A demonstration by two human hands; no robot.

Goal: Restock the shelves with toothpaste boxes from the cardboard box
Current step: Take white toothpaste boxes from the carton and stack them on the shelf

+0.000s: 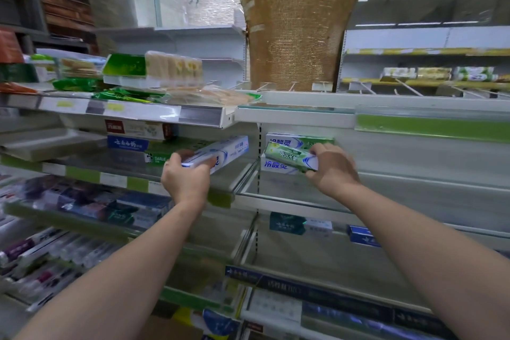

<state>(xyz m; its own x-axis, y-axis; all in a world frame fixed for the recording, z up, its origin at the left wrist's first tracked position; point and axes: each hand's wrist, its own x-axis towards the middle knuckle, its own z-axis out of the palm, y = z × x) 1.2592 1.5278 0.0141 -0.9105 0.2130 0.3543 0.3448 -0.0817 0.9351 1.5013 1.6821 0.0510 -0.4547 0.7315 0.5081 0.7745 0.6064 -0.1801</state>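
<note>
Two bare hands reach into a store shelf bay in the head view, each closed around a toothpaste box. The left hand (185,180) clamps the near end of a white-and-blue box (218,154), fingers over the top and thumb beneath, the box angled over the left shelf (116,167) beside a green box marked DARLIE (158,156) and a stack of a blue box (128,143) and a white-and-red box (140,128). The right hand (332,171) grips the right end of a green-and-white box (289,157), held tilted in front of two more of the same kind (298,138) stacked at the left of the right-hand shelf (386,188); whether it touches them is unclear. Lower shelves hold more boxes (91,203), heavily blurred (print unreadable). Above, snack packets (154,67) sit on the top shelf, and a burlap-wrapped column (295,22) rises behind. At the bottom edge a brown surface (171,328) is cut off, possibly the cardboard box, too little showing to tell.
</note>
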